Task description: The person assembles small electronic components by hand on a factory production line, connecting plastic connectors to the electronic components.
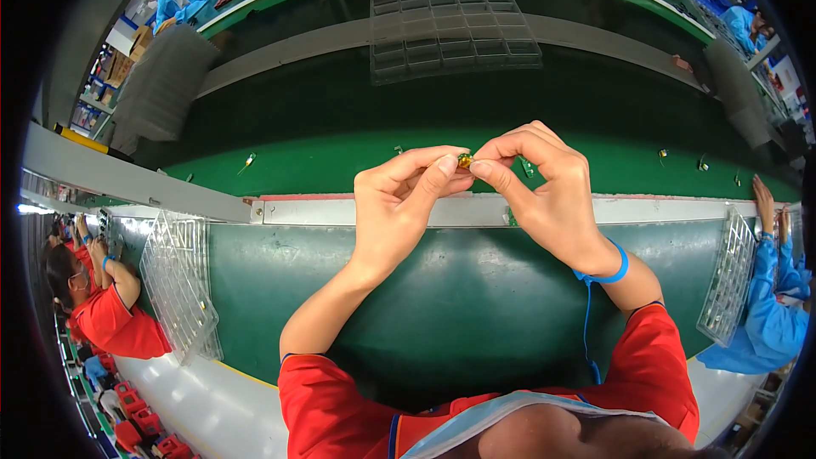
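Between my two hands, above the bench's far metal edge, is a small gold-and-green electronic part (464, 161). My left hand (406, 195) pinches it from the left with thumb and forefinger. From the other side, my right hand (544, 187) pinches it with thumb and forefinger too. The fingertips cover much of the part, so its exact kind cannot be made out. A blue wrist strap (619, 265) with a thin cord is around my right wrist. Just beyond my right fingers lies a small green circuit board (527, 167), partly hidden by the hand.
Beyond the metal rail (340, 211) runs a green belt (297, 132) with several small boards on it. A clear compartment tray (455, 30) lies farther back. Clear trays (180, 280) stand at the left, another (727, 279) at the right. Co-workers sit on both sides.
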`<action>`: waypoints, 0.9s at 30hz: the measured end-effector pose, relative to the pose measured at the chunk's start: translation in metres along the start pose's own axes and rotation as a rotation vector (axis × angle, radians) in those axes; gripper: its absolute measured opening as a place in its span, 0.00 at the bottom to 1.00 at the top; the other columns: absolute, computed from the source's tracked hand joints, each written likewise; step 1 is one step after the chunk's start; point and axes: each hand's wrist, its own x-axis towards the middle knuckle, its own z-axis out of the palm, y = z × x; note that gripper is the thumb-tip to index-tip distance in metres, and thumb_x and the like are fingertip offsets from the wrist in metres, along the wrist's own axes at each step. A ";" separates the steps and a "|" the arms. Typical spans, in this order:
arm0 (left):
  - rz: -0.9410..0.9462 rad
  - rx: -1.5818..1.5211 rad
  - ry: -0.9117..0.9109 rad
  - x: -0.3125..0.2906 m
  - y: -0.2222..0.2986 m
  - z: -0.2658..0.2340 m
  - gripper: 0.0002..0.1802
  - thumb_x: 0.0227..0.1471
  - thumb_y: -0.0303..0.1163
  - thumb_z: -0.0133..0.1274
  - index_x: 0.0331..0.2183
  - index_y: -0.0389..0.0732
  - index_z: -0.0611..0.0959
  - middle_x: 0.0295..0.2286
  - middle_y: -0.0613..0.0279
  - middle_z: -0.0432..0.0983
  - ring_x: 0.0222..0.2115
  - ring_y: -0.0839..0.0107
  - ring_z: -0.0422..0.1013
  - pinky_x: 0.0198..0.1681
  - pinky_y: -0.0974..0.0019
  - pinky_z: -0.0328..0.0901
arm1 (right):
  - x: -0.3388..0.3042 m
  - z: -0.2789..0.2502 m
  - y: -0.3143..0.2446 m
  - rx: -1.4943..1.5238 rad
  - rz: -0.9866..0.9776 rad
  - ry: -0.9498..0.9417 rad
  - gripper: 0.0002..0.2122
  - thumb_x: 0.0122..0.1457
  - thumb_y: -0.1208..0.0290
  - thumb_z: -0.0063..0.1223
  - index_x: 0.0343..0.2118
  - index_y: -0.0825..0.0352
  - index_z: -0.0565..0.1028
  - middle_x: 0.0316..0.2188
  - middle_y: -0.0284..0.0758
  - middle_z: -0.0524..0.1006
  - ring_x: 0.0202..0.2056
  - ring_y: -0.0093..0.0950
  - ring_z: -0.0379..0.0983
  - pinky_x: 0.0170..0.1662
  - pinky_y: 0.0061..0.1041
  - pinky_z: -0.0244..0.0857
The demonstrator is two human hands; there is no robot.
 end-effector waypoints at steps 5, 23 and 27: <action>-0.022 0.011 0.003 -0.003 0.002 0.002 0.10 0.55 0.24 0.53 0.39 0.30 0.81 0.33 0.52 0.79 0.35 0.66 0.77 0.42 0.64 0.74 | -0.001 0.000 -0.003 -0.065 -0.089 0.045 0.04 0.48 0.79 0.63 0.25 0.68 0.78 0.25 0.33 0.78 0.29 0.27 0.71 0.34 0.23 0.64; -0.120 -0.199 0.097 -0.003 -0.002 0.004 0.09 0.54 0.24 0.55 0.37 0.31 0.81 0.32 0.54 0.79 0.33 0.69 0.77 0.41 0.65 0.74 | -0.008 0.012 0.005 -0.184 -0.268 0.144 0.14 0.41 0.79 0.68 0.33 0.67 0.77 0.26 0.34 0.76 0.27 0.29 0.71 0.44 0.32 0.70; -0.196 -0.280 0.084 -0.003 -0.005 0.004 0.09 0.54 0.26 0.56 0.38 0.32 0.81 0.32 0.56 0.79 0.33 0.70 0.77 0.42 0.65 0.73 | -0.006 0.015 0.007 -0.254 -0.355 0.186 0.14 0.41 0.80 0.68 0.33 0.68 0.77 0.26 0.34 0.76 0.27 0.30 0.71 0.41 0.31 0.72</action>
